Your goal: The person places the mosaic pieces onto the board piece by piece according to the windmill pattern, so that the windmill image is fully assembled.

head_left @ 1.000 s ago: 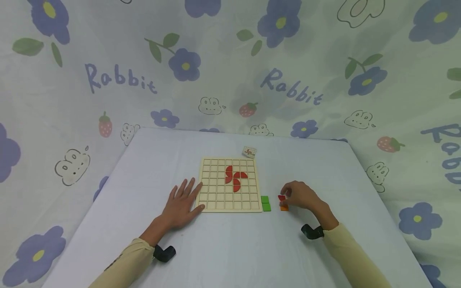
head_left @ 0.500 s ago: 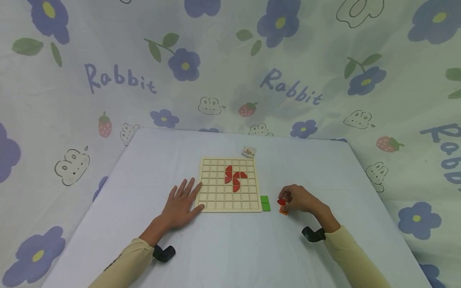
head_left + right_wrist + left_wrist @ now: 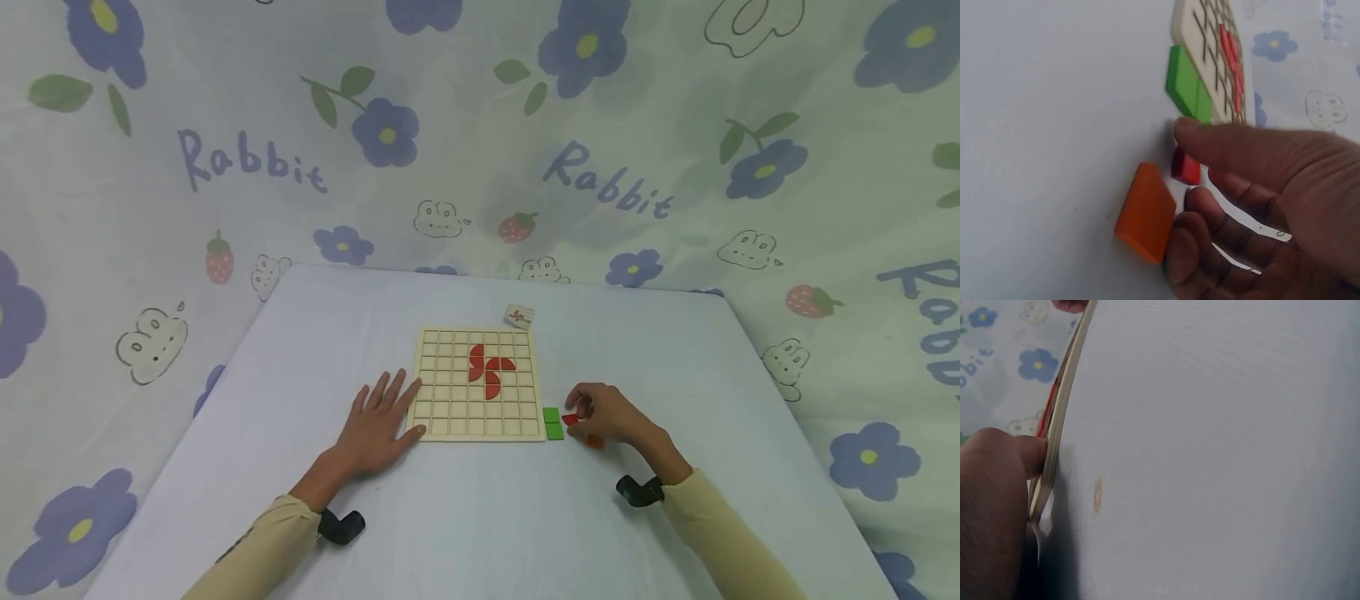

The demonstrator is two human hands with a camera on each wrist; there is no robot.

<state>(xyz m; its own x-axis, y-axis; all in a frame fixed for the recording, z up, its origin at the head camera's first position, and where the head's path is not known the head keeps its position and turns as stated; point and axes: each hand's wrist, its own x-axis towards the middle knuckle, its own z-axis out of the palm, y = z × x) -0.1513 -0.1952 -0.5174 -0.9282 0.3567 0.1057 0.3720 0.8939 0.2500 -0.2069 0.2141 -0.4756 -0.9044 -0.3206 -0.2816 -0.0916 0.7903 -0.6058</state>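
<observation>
My left hand (image 3: 375,429) lies with fingers spread at the left edge of a wooden grid board (image 3: 442,408), its thumb touching the rim. Several red quarter-round pieces (image 3: 492,386) sit in the board's squares, forming a pinwheel. Just right of the green tiles (image 3: 553,423), my right hand (image 3: 611,412) pinches another red piece (image 3: 1186,167) between thumb and fingers, which partly cover it. An orange tile (image 3: 1146,215) lies on the table by the curled fingers of that hand.
Behind the board's top right corner stands a small picture block (image 3: 519,316) with a red pinwheel printed on it. The white table (image 3: 480,517) ends at the back against a flowered cloth (image 3: 360,208).
My right hand has lifted the red piece off its spot beside the orange tile and carried it left toward the green tiles. The orange tile has turned slightly. My left hand stays put.
</observation>
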